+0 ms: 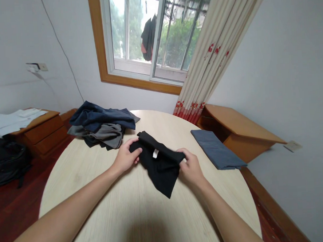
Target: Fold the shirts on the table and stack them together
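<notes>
A black cloth garment (161,168) with a small white label is stretched between my two hands over the round table (102,219). My left hand (127,155) pinches its left edge, thumb on top. On the other side my right hand (190,166) grips the right end near the upper corner. The garment's lower corner hangs toward me; its exact kind is hard to make out. Left of my left hand lies a loose pile of dark blue clothes (101,115) and grey clothes (109,134). A folded blue-grey garment (216,148) rests flat near the table's right edge.
Behind the table are a window (146,45) and a long curtain (209,56). A wooden cabinet (241,123) stands close to the right edge. At the left are a drawer unit (46,133) with papers and a black backpack (7,159) on the floor.
</notes>
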